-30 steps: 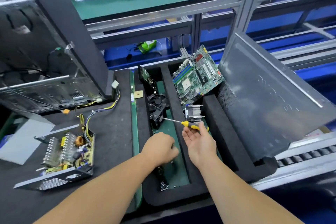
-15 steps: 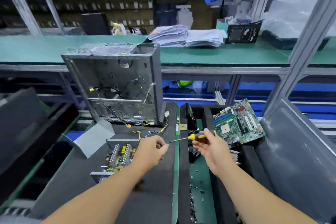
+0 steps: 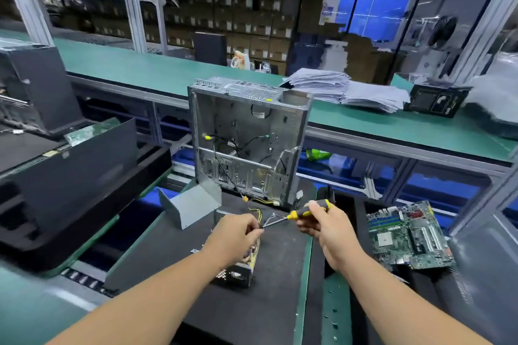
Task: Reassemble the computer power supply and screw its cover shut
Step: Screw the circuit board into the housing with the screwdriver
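Note:
The opened power supply (image 3: pixel 241 270) lies on the black mat (image 3: pixel 173 249), its circuit board exposed and mostly hidden under my left hand. Its bent grey metal cover (image 3: pixel 193 204) stands apart to the upper left. My right hand (image 3: pixel 328 224) grips the yellow and black handle of a screwdriver (image 3: pixel 297 214). The shaft points left to my left hand (image 3: pixel 238 231), whose fingertips are pinched at the screwdriver tip; whether they pinch a small screw I cannot tell. Both hands hover above the power supply.
An empty grey computer case (image 3: pixel 249 140) stands upright behind the power supply, wires trailing out. A green motherboard (image 3: pixel 409 235) leans in a black foam tray at the right. Dark panels and foam trays (image 3: pixel 70 190) fill the left. Stacked papers (image 3: pixel 344 89) lie on the green bench.
The view swung up and left from the foam tray to the mat. Both hands moved left over the power supply, and my left fingertips have come together with the screwdriver tip.

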